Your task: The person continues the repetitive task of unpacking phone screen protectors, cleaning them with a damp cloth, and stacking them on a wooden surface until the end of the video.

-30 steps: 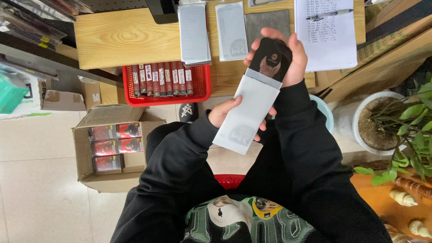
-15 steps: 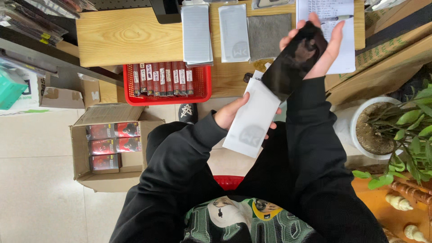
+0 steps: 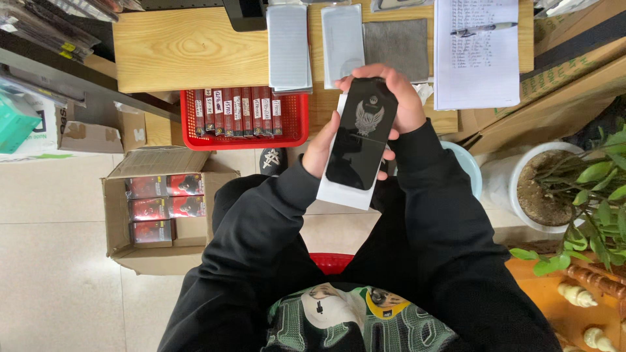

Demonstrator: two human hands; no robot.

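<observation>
Right hand (image 3: 398,98) grasps a black panel (image 3: 362,133), left hand (image 3: 323,150) its white sleeve (image 3: 342,192), over tiled floor (image 3: 52,261) by wooden desk (image 3: 189,45).

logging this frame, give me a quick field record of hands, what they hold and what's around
left hand: grips the white sleeve from the side
right hand: holds the top of the black glossy panel
panel: lies over the sleeve, silver winged emblem facing up
table: wooden, with grey sleeves and a paper sheet with pen
red basket: row of red packs
floor: open cardboard box
</observation>
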